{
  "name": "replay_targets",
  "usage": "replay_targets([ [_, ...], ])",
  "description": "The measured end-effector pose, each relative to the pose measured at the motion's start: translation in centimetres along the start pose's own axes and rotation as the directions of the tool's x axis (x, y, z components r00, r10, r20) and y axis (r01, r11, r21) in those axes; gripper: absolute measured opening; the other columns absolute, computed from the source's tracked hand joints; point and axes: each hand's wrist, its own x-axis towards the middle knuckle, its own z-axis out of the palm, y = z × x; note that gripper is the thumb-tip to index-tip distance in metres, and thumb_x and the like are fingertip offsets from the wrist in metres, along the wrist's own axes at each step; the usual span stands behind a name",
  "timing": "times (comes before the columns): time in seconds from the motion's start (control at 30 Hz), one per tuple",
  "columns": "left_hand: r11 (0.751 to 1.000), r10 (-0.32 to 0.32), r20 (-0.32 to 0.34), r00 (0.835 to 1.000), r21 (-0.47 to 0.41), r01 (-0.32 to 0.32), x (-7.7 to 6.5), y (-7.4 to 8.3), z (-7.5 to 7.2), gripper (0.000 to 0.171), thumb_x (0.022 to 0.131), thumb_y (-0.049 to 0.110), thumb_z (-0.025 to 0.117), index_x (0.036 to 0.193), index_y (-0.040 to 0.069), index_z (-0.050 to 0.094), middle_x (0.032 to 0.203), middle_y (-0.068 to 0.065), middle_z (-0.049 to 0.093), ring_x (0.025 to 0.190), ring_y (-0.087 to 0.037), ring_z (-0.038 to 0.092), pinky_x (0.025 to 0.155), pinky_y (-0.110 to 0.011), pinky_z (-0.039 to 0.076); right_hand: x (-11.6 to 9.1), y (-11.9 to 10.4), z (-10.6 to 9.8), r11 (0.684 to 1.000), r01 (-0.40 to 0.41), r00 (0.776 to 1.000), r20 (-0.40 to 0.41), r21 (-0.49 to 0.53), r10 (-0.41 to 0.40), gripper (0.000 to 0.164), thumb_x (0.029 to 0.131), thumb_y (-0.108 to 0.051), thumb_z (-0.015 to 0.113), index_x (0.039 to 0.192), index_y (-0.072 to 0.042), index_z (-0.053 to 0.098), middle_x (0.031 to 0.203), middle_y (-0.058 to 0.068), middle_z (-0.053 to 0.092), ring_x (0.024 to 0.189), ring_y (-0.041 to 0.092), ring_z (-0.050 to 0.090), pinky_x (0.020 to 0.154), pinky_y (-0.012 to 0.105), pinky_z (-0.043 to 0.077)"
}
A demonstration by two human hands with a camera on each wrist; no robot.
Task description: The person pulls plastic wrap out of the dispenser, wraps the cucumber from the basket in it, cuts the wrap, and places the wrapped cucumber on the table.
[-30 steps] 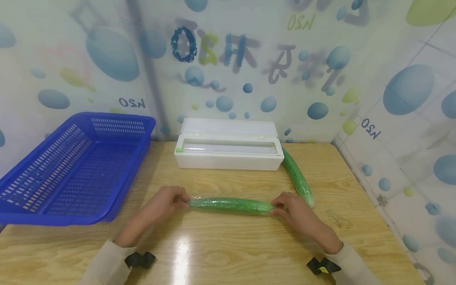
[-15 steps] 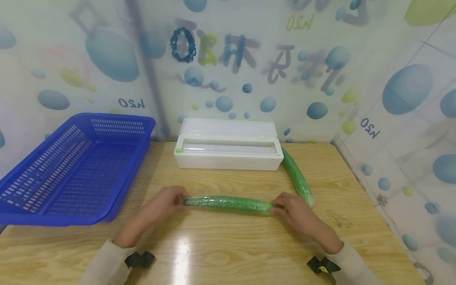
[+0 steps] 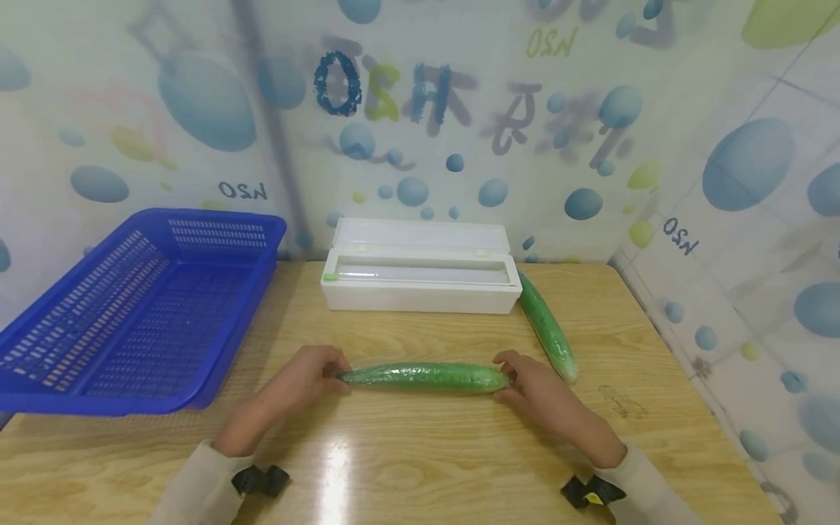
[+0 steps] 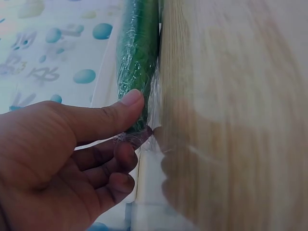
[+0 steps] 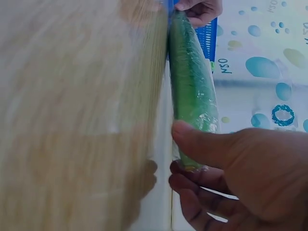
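Note:
A green cucumber [image 3: 423, 376] in clear plastic wrap lies crosswise near the middle of the table. My left hand [image 3: 307, 375] pinches its darker left end; in the left wrist view the thumb [image 4: 130, 98] presses on top and loose film bunches at the fingertips. At the paler right end, my right hand [image 3: 541, 394] holds the cucumber between thumb [image 5: 185, 132] and fingers, with the tip showing between them in the right wrist view. A second cucumber [image 3: 547, 328], also shiny as if wrapped, lies slanted behind my right hand.
Behind the hands stands a white cling film box [image 3: 420, 295] with its lid raised and a roll inside. A blue plastic basket [image 3: 246, 313] sits on the left of the wooden table [image 3: 420, 467]. The patterned wall [image 3: 420, 146] rises directly behind.
The film at the cucumber's left end has smoothed down, and the cucumber lies a little straighter. My right fingers have shifted slightly left around its right end.

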Motion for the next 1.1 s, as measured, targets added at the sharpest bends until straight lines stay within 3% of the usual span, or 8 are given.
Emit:
replay_targets([
  [0.1,1.0,0.005,0.006,1.0,-0.001,-0.005,0.0,0.1,0.0,0.013,0.074,0.005,0.079,0.081,0.009,0.069,0.074,0.006,0.061,0.066,-0.008,0.05,0.058,-0.026,0.044,0.0,0.0,0.0,1.0,-0.006,1.0,-0.021,0.027,0.006,0.03,0.082,-0.017,0.076,0.106,-0.009,0.061,0.089,-0.004,0.061,0.079,0.01,0.056,0.067,0.029,0.048],
  [0.23,1.0,0.003,-0.006,1.0,0.012,-0.003,0.0,0.1,0.0,0.012,0.074,0.005,0.079,0.083,0.007,0.07,0.075,0.005,0.059,0.066,-0.008,0.049,0.058,-0.025,0.044,-0.1,0.1,-0.1,0.999,0.033,0.998,-0.046,-0.018,-0.034,0.022,0.08,-0.018,0.077,0.097,-0.012,0.064,0.089,-0.005,0.061,0.08,0.01,0.056,0.069,0.029,0.049],
  [0.47,0.998,0.037,-0.01,0.999,0.058,-0.036,0.0,0.2,-0.1,0.012,0.08,0.007,0.074,0.09,0.001,0.072,0.078,0.004,0.06,0.069,-0.008,0.053,0.06,-0.025,0.047,-0.3,0.2,-0.3,0.996,0.062,0.998,-0.019,-0.067,-0.063,0.026,0.082,-0.021,0.075,0.101,-0.005,0.067,0.096,0.001,0.066,0.087,0.015,0.059,0.077,0.035,0.05],
  [0.8,0.991,0.1,0.009,0.995,0.089,-0.101,-0.1,0.3,-0.2,0.011,0.086,0.003,0.067,0.094,-0.003,0.071,0.083,-0.003,0.066,0.078,-0.019,0.063,0.07,-0.033,0.053,-0.5,0.5,-0.7,0.989,0.112,0.994,0.027,-0.1,-0.11,0.029,0.086,-0.021,0.07,0.106,0.001,0.066,0.101,0.009,0.066,0.095,0.025,0.062,0.082,0.04,0.051],
  [1.1,0.996,0.068,0.039,0.997,0.061,-0.07,-0.1,0.6,-0.5,0.01,0.091,0.003,0.061,0.093,-0.002,0.07,0.082,-0.002,0.066,0.077,-0.016,0.061,0.07,-0.034,0.052,-0.3,0.9,-1.0,0.985,0.155,0.984,0.1,-0.081,-0.147,0.026,0.092,-0.022,0.063,0.107,0.0,0.066,0.097,0.005,0.066,0.091,0.02,0.061,0.079,0.037,0.051],
])
